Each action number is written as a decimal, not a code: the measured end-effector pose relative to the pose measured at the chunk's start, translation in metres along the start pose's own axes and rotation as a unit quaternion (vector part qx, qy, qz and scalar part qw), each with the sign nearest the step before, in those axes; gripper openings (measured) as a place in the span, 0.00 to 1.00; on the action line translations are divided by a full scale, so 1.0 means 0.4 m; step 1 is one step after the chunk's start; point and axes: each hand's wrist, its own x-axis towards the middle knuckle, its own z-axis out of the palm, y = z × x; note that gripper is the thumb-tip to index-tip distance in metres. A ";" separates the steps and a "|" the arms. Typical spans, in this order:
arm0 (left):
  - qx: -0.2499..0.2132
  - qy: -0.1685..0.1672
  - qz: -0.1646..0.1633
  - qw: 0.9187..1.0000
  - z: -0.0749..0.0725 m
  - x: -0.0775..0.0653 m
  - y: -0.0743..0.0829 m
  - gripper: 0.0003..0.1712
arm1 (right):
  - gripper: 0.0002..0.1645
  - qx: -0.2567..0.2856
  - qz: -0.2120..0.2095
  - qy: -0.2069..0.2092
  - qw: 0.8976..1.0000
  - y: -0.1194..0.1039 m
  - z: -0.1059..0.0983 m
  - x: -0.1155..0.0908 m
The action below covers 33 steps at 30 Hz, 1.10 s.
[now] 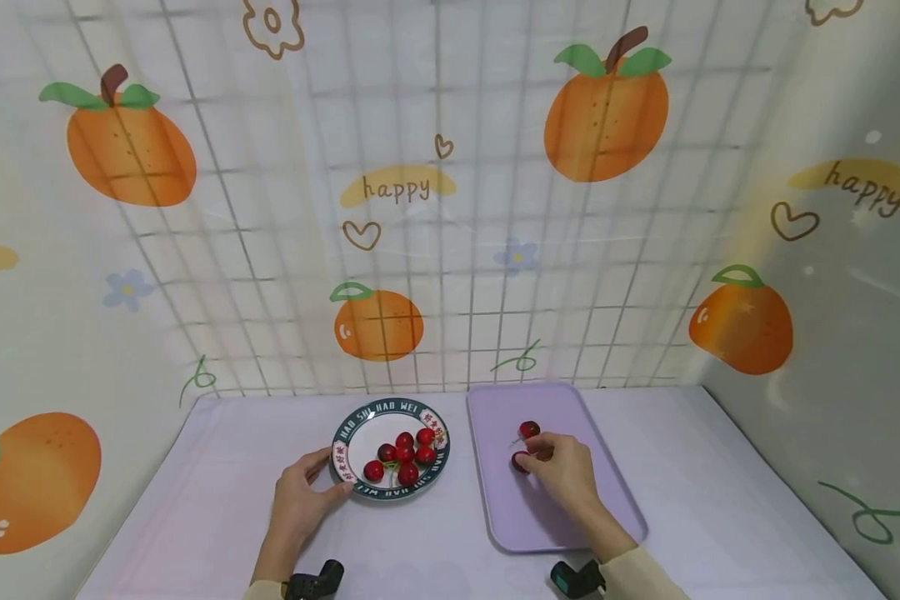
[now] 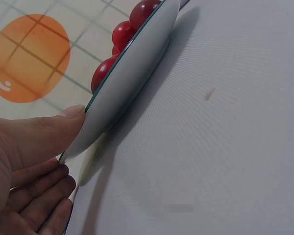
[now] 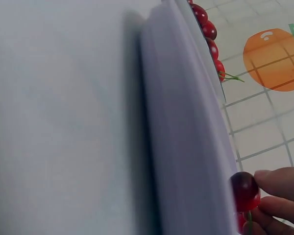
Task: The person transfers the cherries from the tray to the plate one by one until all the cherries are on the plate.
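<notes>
A round plate (image 1: 356,417) with a dark green patterned rim stands left of centre, with several red cherries (image 1: 408,474) on it. My left hand (image 1: 300,496) grips the plate's left edge; in the left wrist view its thumb (image 2: 49,134) lies at the rim and the other fingers sit below. Over the lilac tray (image 1: 510,521), my right hand (image 1: 566,477) pinches a dark red cherry (image 3: 245,191) between thumb and fingertips. A second cherry (image 1: 529,429) lies on the tray just beyond those fingers.
A white cloth covers the table (image 1: 412,550). Behind it hangs a curtain (image 1: 450,267) printed with oranges, with a wire grid showing through. The tray stands to the right of the plate, with a strip of cloth between them. Each wrist wears a black camera (image 1: 315,579).
</notes>
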 end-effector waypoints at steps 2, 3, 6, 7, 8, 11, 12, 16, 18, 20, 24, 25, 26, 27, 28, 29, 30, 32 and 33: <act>0.001 0.002 0.000 1.000 -0.001 0.000 0.001 0.43 | 0.13 -0.002 -0.003 -0.001 1.000 0.001 0.002 -0.002; 0.002 0.002 0.000 1.000 -0.001 0.000 0.001 0.43 | 0.13 -0.002 -0.004 -0.002 1.000 0.001 0.002 -0.003; 0.003 0.004 0.000 1.000 -0.002 0.001 0.000 0.42 | 0.12 0.000 -0.007 -0.004 1.000 -0.001 0.004 -0.006; 0.002 0.003 0.000 1.000 -0.003 0.001 0.001 0.42 | 0.12 0.000 -0.008 -0.004 1.000 -0.001 0.004 -0.007; 0.001 0.003 0.000 1.000 -0.003 0.000 0.001 0.42 | 0.12 0.001 -0.009 -0.004 1.000 -0.001 0.005 -0.008; -0.001 0.001 0.003 1.000 -0.006 -0.001 0.002 0.42 | 0.12 0.004 -0.008 -0.008 1.000 -0.005 0.005 -0.009; -0.002 0.001 0.002 1.000 -0.007 -0.002 0.002 0.42 | 0.12 0.004 -0.006 -0.009 1.000 -0.005 0.005 -0.009; -0.002 0.002 0.002 1.000 -0.009 -0.004 0.004 0.42 | 0.12 0.001 -0.003 -0.009 1.000 -0.006 0.006 -0.009; 0.000 0.003 0.003 1.000 -0.009 -0.003 0.003 0.42 | 0.12 -0.002 -0.002 -0.006 1.000 -0.007 0.006 -0.009; 0.001 0.002 0.004 1.000 -0.007 -0.002 0.001 0.43 | 0.12 -0.005 0.000 -0.001 1.000 -0.008 0.006 -0.008; 0.001 0.003 0.008 1.000 -0.005 0.001 -0.004 0.43 | 0.12 -0.005 0.003 0.005 1.000 -0.015 0.006 -0.004; 0.000 0.004 0.009 1.000 -0.004 0.002 -0.004 0.43 | 0.12 -0.004 0.003 0.006 1.000 -0.017 0.006 -0.002; 0.000 0.004 0.009 1.000 -0.004 0.002 -0.004 0.43 | 0.12 -0.004 0.002 0.008 1.000 -0.020 0.006 0.000; -0.001 0.004 0.008 1.000 -0.003 0.003 -0.004 0.43 | 0.12 -0.004 0.002 0.008 1.000 -0.023 0.006 0.003; -0.001 0.004 0.006 1.000 -0.003 0.003 -0.004 0.43 | 0.13 -0.005 0.003 0.009 1.000 -0.027 0.006 0.004; -0.001 0.003 0.005 1.000 -0.002 0.004 -0.005 0.43 | 0.13 -0.005 0.004 0.009 1.000 -0.030 0.005 0.007; -0.001 0.002 0.004 1.000 -0.001 0.004 -0.004 0.43 | 0.13 -0.006 0.004 0.011 1.000 -0.033 0.005 0.009; 0.000 0.000 0.000 1.000 0.000 0.003 -0.003 0.43 | 0.14 -0.003 0.004 0.014 1.000 -0.041 0.005 0.013; 0.001 -0.002 0.000 1.000 0.000 0.002 -0.002 0.43 | 0.13 0.000 0.003 0.015 1.000 -0.045 0.005 0.015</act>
